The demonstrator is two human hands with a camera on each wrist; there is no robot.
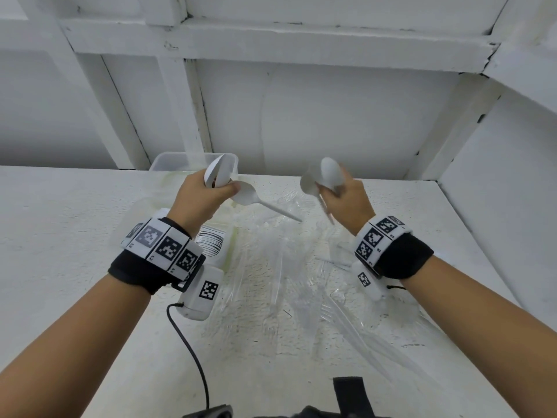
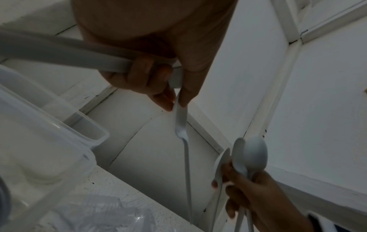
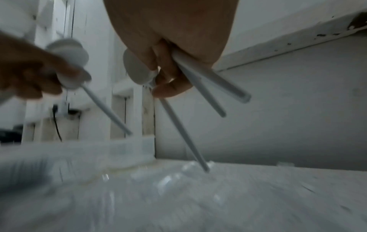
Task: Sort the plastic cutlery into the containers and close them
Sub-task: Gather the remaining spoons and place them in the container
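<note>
While both hands hang raised above the white desk (image 1: 75, 236), I read this as a gathering pause mid-sort: each holds a small bunch of white plastic spoons by the bowl end, handles pointing down and inward toward the pile. My left hand (image 1: 200, 196) has its fingers curled round its spoons (image 1: 221, 179), with one spoon pinched between thumb and fingertip so that its handle slants toward the middle of the desk; in the left wrist view a second handle crosses under the curled fingers (image 2: 148, 73). My right hand (image 1: 346, 199) is likewise wrapped round a bunch of spoons (image 1: 327, 175), three handles fanning out below the palm in the right wrist view. Holding them by the bowls looks like a way to keep the bowls nested and the handles aligned, so each bunch can go down as a stack. Below and between the wrists lies a scattered heap of clear plastic cutlery (image 1: 301, 282), forks among them, still unsorted on the desk. An open translucent container (image 1: 168, 161) stands at the back edge, just behind the left hand, and a row of stacked white spoons (image 1: 211, 242) shows beside the left wrist, apparently in a second tub, though its walls are hard to make out. No lid is on any container I can see, so closing remains ahead.
</note>
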